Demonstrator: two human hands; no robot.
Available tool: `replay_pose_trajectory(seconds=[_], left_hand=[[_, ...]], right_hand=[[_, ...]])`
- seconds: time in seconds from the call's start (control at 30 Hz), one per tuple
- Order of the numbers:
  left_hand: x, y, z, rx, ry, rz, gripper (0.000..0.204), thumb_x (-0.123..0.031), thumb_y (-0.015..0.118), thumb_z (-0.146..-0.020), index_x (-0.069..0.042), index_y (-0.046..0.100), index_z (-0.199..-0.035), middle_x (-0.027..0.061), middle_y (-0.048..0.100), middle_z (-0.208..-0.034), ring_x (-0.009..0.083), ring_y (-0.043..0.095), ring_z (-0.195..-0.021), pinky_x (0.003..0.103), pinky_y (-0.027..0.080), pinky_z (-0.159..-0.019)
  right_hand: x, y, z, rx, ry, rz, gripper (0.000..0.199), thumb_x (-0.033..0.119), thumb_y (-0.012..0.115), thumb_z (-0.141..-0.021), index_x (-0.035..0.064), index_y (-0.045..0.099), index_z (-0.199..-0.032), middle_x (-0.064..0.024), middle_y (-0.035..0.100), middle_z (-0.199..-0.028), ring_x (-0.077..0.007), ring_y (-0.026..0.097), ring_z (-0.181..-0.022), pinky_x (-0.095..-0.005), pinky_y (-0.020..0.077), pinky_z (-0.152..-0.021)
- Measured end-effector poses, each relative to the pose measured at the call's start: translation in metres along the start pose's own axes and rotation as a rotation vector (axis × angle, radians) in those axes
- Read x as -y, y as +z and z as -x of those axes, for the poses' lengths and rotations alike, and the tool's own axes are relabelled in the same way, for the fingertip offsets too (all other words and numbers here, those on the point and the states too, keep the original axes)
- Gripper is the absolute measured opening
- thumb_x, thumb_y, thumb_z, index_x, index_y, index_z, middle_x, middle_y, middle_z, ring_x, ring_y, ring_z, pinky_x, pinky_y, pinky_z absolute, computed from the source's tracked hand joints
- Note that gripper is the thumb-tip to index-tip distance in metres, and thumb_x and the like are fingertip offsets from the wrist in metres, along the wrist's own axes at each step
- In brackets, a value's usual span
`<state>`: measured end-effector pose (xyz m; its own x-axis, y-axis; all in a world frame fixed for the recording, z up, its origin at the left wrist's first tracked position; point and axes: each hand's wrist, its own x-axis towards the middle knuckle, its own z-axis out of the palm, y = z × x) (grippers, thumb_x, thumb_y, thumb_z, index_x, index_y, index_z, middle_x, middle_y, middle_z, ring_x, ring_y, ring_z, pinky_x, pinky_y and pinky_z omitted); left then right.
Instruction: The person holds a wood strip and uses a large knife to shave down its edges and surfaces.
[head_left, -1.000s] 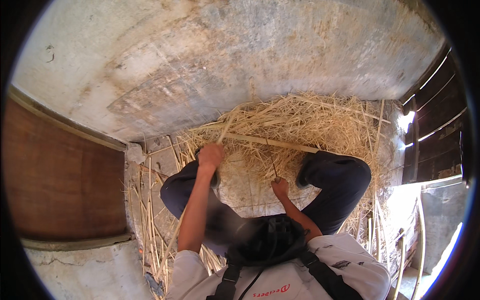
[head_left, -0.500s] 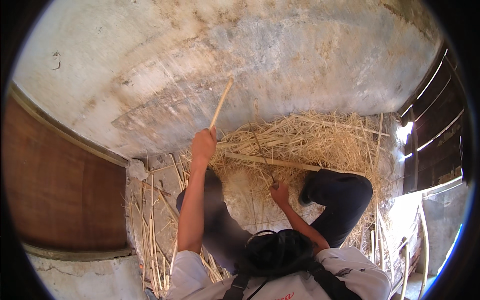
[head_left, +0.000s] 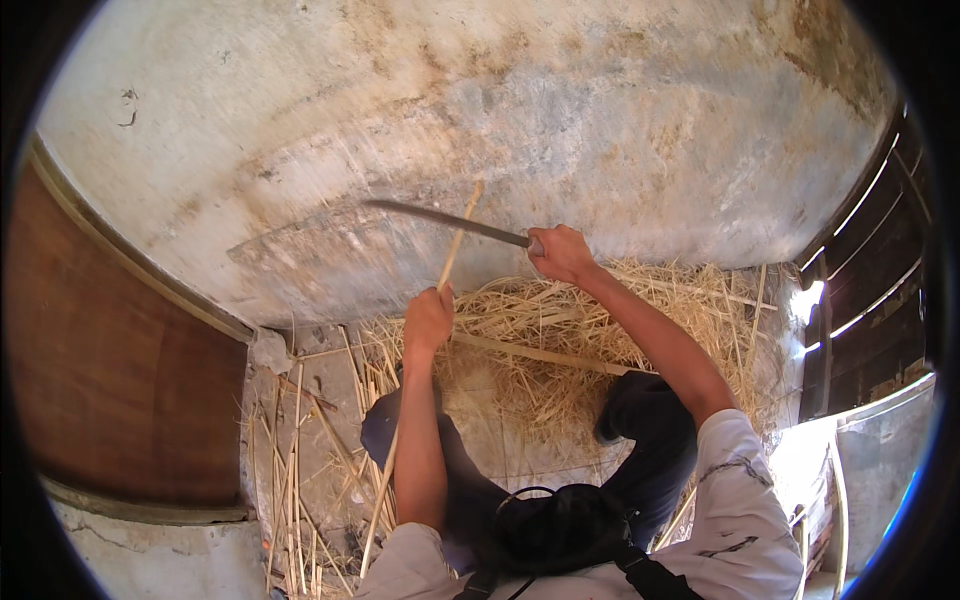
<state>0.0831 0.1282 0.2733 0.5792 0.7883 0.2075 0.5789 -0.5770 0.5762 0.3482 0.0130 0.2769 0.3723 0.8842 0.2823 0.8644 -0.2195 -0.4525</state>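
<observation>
**Bamboo strip held upright, blade raised beside it**

Rough plastered wall [head_left: 480, 120], stained grey and brown, fills the upper half of the view; brown wooden panel [head_left: 110, 370] stands at left, dark slatted shutter [head_left: 870, 280] at right w/ bright daylight below it. Concrete floor [head_left: 320, 400] at wall base carries a heap of straw-coloured shavings [head_left: 560, 340] and loose bamboo slivers [head_left: 290, 500] scattered toward the left.

1. Left hand [head_left: 428, 322]: fist clamped round a thin bamboo strip [head_left: 455, 245]. Strip runs approx. upright, slightly tilted right; top end shows against the wall above the fist, lower end passes down alongside the left forearm toward the floor.
2. Right hand [head_left: 562, 252]: closed on the handle of a long dark knife [head_left: 440, 218]. Blade points left, near horizontal, and crosses the strip just below its top end. Contact betw. blade and strip: cannot tell, blade is motion-blurred.
3. Hands well apart, right hand higher and to the right of the left.
4. A longer bamboo pole [head_left: 540, 353] lies across the shavings, below both hands.
5. Person's knees in dark trousers [head_left: 650, 420] sit either side of the floor patch; black bag [head_left: 560, 525] hangs at chest, lower centre.
</observation>
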Motion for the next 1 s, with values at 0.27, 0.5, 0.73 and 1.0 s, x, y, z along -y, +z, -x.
replay_pose_trajectory(seconds=[0.27, 0.5, 0.73, 1.0], left_hand=[[-0.005, 0.013, 0.006, -0.013, -0.027, 0.046, 0.05, -0.033, 0.055, -0.103, 0.01, 0.066, -0.079, 0.0351, 0.063, -0.075, 0.0537, 0.064, -0.075, 0.057, 0.05, -0.068], [-0.024, 0.009, 0.011, -0.007, -0.097, -0.071, 0.043, -0.029, 0.055, -0.103, 0.009, 0.068, -0.087, 0.0328, 0.067, -0.078, 0.0509, 0.067, -0.076, 0.057, 0.053, -0.07], [-0.023, 0.01, 0.014, -0.009, -0.108, -0.017, 0.047, -0.031, 0.056, -0.103, 0.01, 0.065, -0.083, 0.036, 0.064, -0.078, 0.0548, 0.064, -0.078, 0.059, 0.05, -0.069], [-0.026, 0.006, 0.013, -0.018, -0.11, -0.067, 0.046, -0.034, 0.054, -0.103, 0.007, 0.068, -0.088, 0.0324, 0.067, -0.076, 0.0524, 0.067, -0.077, 0.058, 0.052, -0.072]], right_hand=[[-0.027, 0.031, -0.026, 0.031, 0.086, 0.034, 0.025, 0.021, 0.058, -0.083, 0.0113, 0.073, -0.1, -0.0206, 0.071, -0.084, -0.0424, 0.068, -0.083, -0.052, 0.0561, -0.077], [-0.046, 0.033, -0.032, 0.049, 0.135, 0.083, 0.024, 0.021, 0.058, -0.084, 0.0116, 0.072, -0.099, -0.0209, 0.071, -0.086, -0.0426, 0.068, -0.084, -0.0523, 0.0563, -0.08], [-0.048, 0.03, -0.016, 0.144, -0.002, 0.215, 0.021, 0.02, 0.058, -0.084, 0.0119, 0.072, -0.097, -0.0202, 0.071, -0.085, -0.0422, 0.068, -0.084, -0.0518, 0.0565, -0.079], [-0.054, 0.032, -0.016, 0.035, 0.148, -0.011, 0.017, 0.022, 0.061, -0.082, 0.0109, 0.07, -0.091, -0.0217, 0.07, -0.087, -0.0429, 0.068, -0.086, -0.0524, 0.055, -0.08]])
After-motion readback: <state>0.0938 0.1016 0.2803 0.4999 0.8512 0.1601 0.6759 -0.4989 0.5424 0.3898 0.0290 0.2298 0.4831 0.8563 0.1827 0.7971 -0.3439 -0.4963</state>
